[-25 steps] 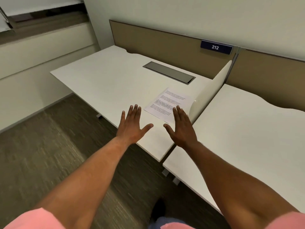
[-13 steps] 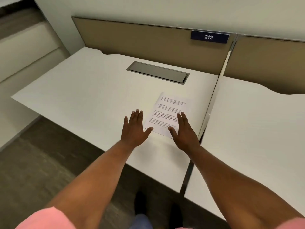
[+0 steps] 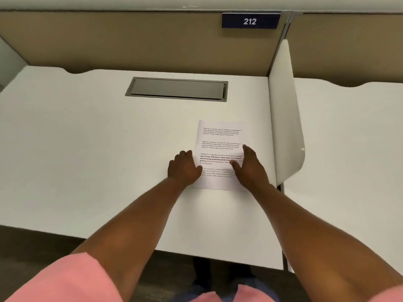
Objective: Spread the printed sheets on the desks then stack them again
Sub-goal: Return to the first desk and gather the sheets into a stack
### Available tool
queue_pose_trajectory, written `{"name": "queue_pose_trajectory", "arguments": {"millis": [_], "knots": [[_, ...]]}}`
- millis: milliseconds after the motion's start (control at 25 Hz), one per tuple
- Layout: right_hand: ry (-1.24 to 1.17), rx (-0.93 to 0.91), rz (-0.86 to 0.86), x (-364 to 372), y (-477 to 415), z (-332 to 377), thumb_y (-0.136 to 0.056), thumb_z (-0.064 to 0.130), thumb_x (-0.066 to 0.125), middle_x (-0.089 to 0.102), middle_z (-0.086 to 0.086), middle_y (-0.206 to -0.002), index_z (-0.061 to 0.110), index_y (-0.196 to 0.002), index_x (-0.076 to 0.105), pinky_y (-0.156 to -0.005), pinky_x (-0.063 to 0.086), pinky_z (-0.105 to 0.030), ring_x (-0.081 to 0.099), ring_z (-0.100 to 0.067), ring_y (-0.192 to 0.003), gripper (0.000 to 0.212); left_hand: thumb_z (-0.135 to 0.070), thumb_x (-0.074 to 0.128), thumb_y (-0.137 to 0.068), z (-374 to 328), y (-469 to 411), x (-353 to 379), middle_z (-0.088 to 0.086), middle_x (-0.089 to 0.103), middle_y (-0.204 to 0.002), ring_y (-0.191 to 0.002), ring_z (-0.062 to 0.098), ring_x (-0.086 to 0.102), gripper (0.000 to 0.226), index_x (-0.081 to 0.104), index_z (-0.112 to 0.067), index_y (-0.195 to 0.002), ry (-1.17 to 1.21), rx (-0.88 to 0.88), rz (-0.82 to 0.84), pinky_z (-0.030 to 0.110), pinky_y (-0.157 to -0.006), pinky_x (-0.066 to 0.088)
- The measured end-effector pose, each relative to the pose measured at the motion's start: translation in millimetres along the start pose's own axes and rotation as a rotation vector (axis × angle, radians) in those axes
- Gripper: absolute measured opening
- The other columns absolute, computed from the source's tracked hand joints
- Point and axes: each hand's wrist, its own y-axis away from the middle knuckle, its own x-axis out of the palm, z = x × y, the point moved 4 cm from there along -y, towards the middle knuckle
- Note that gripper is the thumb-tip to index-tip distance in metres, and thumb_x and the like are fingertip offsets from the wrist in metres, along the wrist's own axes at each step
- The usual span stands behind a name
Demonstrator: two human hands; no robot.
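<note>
Both hands, hovering a moment ago, now meet the printed sheets (image 3: 220, 138): left hand (image 3: 185, 165) curls its fingers on their left edge, right hand (image 3: 248, 166) lies flatter, thumb pressing the page. They lie beside the divider (image 3: 285, 118), so spreading seems about to start.

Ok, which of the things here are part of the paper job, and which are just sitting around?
In the job: printed sheets, left hand, right hand, this desk, neighbouring desk.
Just there: grey hatch, 212 plate, white divider.
</note>
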Motion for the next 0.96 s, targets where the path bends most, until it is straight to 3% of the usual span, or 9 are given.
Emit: {"name": "queue_pose_trajectory", "arguments": {"millis": [160,360,440,520,600,720,960], "knots": [[0.056,0.134,-0.037,11,-10,-3,-0.098,0.042,0.057,0.028,-0.01,-0.163,0.011,-0.158,0.021,-0.11,0.039,-0.046,0.039,-0.033,-0.142,0.076,-0.047,0.062,-0.091,1,-26,7,0.014,0.046,-0.141,-0.136,0.033,0.043,0.069,0.042,-0.01,-0.145,0.259,-0.117,0.059,0.044,-0.103,0.042],[0.236,0.158,-0.043,20,-11,-1,-0.092,0.043,0.062,0.043,-0.012,-0.152,0.009,-0.155,0.026,-0.104,0.038,-0.046,0.045,-0.036,-0.13,0.08,-0.043,0.069,-0.086,-4,-48,8,0.013,0.048,-0.141,-0.13,0.033,0.051,0.072,0.043,-0.008,-0.144,0.495,-0.271,0.083,0.04,-0.103,0.045],[0.256,0.148,-0.041,24,-10,-3,-0.09,0.042,0.064,0.043,-0.011,-0.152,0.009,-0.155,0.026,-0.104,0.038,-0.046,0.045,-0.036,-0.129,0.082,-0.04,0.071,-0.083,-5,-54,8,0.013,0.052,-0.138,-0.121,0.033,0.058,0.071,0.047,-0.006,-0.14,0.618,-0.35,0.103,0.04,-0.1,0.051],[0.264,0.146,-0.038,24,-10,-5,-0.089,0.043,0.065,0.042,-0.01,-0.154,0.01,-0.155,0.026,-0.105,0.037,-0.046,0.044,-0.035,-0.131,0.084,-0.041,0.073,-0.078,-6,-57,10,0.012,0.06,-0.125,-0.101,0.033,0.066,0.063,0.053,-0.006,-0.127,0.781,-0.424,0.113,0.039,-0.083,0.06],[0.266,0.146,-0.034,24,-11,-7,-0.088,0.044,0.066,0.041,-0.009,-0.154,0.011,-0.155,0.026,-0.106,0.037,-0.046,0.044,-0.034,-0.132,0.085,-0.047,0.073,-0.069,-6,-60,12,0.015,0.07,-0.109,-0.087,0.033,0.071,0.067,0.058,-0.002,-0.117,0.905,-0.47,0.128,0.03,-0.065,0.055],[0.264,0.146,-0.036,24,-12,-6,-0.087,0.043,0.067,0.041,-0.008,-0.155,0.012,-0.155,0.027,-0.106,0.036,-0.046,0.043,-0.033,-0.132,0.085,-0.046,0.075,-0.073,-9,-63,15,0.009,0.07,-0.087,-0.063,0.021,0.06,0.056,0.069,-0.003,-0.107,0.985,-0.471,0.177,0.025,-0.057,0.04],[0.25,0.117,-0.01,22,-12,-8,-0.086,0.041,0.067,0.041,-0.007,-0.154,0.013,-0.155,0.027,-0.106,0.035,-0.047,0.042,-0.033,-0.133,0.085,-0.049,0.073,-0.084,-26,-59,20,0.001,0.068,-0.084,-0.066,0.017,0.052,0.045,0.072,-0.008,-0.101,1.106,-0.439,0.234,0.027,-0.057,0.036]]}}
